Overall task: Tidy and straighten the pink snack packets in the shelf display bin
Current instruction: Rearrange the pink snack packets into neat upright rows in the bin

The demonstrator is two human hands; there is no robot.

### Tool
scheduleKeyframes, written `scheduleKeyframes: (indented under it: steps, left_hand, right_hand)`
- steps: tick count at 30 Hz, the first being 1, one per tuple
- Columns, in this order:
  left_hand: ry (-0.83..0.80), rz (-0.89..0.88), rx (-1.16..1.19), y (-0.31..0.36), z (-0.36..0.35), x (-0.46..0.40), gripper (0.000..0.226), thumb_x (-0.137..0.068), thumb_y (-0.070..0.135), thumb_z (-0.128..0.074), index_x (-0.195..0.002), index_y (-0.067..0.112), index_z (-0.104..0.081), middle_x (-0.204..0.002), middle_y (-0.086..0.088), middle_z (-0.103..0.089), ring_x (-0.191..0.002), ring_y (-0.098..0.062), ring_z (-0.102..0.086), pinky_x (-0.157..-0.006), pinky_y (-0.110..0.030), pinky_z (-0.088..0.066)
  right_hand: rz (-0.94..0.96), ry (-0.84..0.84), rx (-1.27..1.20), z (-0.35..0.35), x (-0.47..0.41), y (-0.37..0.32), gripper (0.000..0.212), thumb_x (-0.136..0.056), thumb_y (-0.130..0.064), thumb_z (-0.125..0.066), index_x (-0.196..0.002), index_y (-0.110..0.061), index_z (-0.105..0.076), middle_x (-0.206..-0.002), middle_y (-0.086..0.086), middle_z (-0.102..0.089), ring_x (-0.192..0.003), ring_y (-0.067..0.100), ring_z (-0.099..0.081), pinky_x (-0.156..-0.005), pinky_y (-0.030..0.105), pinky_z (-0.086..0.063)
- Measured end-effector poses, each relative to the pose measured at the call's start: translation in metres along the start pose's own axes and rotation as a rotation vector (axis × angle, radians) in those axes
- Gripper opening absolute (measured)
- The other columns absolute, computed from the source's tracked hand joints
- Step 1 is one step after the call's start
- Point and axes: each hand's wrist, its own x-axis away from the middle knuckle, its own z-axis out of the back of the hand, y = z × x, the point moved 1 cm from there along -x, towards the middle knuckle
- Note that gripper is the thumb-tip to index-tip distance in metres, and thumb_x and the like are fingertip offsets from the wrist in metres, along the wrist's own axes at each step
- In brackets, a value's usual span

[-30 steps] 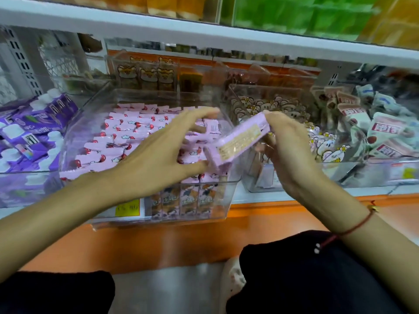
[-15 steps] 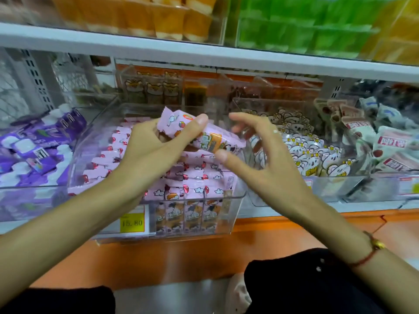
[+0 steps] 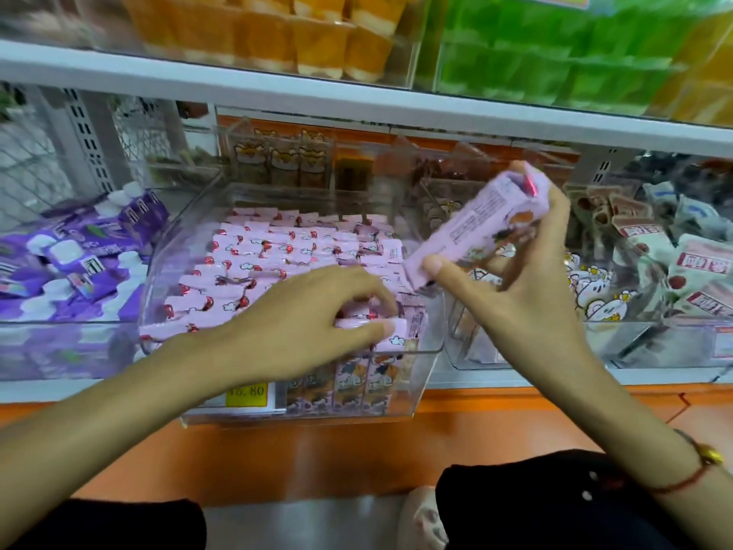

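Hands [image 3: 313, 311] [image 3: 527, 295] grip glossy oblong pink packets [image 3: 277, 252], seemingly foil.

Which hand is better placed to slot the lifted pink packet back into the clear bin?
Right. The right hand already pinches the long pink snack packet above the clear plastic bin's right edge; the left hand is busy gripping packets at the front.

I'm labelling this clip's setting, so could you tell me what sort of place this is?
Most likely a snack shop aisle: clear display bins of packets on white shelves, with a yellow price tag.
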Motion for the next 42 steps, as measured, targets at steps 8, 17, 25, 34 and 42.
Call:
scheduleKeyframes:
  steps: [8, 17, 25, 34, 42]
  left_hand:
    - [-0.117, -0.011, -0.088, -0.008, 0.004, -0.003, 0.029, -0.085, 0.063, -0.044, -0.108, 0.048, -0.055, -0.105, 0.029, -0.053, -0.098, 0.014, -0.043, -0.081, -0.024, -0.043]
    - [-0.132, 0.004, -0.041, -0.008, 0.006, -0.004, 0.037, -0.082, 0.068, -0.043, -0.107, 0.046, -0.058, -0.108, 0.025, -0.057, -0.1, 0.002, -0.051, -0.086, -0.037, -0.047]
    - [-0.135, -0.013, -0.047, -0.01, 0.005, -0.004, 0.034, -0.085, 0.065, -0.044, -0.11, 0.046, -0.057, -0.109, 0.028, -0.056, -0.101, 0.007, -0.049, -0.088, -0.031, -0.046]
    - [-0.143, -0.01, -0.033, -0.009, 0.006, -0.003, 0.034, -0.083, 0.065, -0.045, -0.109, 0.046, -0.057, -0.111, 0.029, -0.056, -0.101, 0.011, -0.048, -0.09, -0.031, -0.047]
    - [-0.139, 0.001, -0.019, -0.011, 0.005, -0.004, 0.032, -0.085, 0.063, -0.048, -0.111, 0.045, -0.057, -0.112, 0.028, -0.055, -0.105, 0.01, -0.046, -0.094, -0.032, -0.044]
  right_hand:
    - [0.153, -0.115, 0.354, -0.001, 0.005, 0.008, 0.096, -0.069, -0.029, -0.081, -0.139, -0.044, -0.018, -0.127, -0.017, -0.038, -0.089, -0.002, -0.06, -0.063, 0.015, -0.053]
    - [0.321, -0.221, 0.967, 0.003, 0.009, 0.013, 0.049, -0.076, -0.062, -0.061, -0.092, -0.016, -0.058, -0.097, -0.001, -0.056, -0.087, 0.019, -0.048, -0.065, 0.03, -0.041]
    - [0.334, -0.334, 1.088, 0.007, 0.017, 0.005, 0.031, -0.087, -0.035, -0.065, -0.112, -0.016, -0.064, -0.107, 0.002, -0.059, -0.094, 0.025, -0.055, -0.073, 0.036, -0.046]
    - [0.285, -0.578, 1.068, 0.003, 0.023, 0.0, 0.012, -0.083, -0.026, -0.061, -0.09, -0.025, -0.071, -0.083, -0.009, -0.067, -0.066, 0.016, -0.065, -0.049, 0.021, -0.037]
    - [0.201, -0.632, 1.05, 0.004, 0.016, -0.011, 0.021, -0.085, -0.031, -0.051, -0.094, -0.033, -0.07, -0.086, -0.016, -0.066, -0.052, 0.011, -0.057, -0.041, 0.021, -0.029]
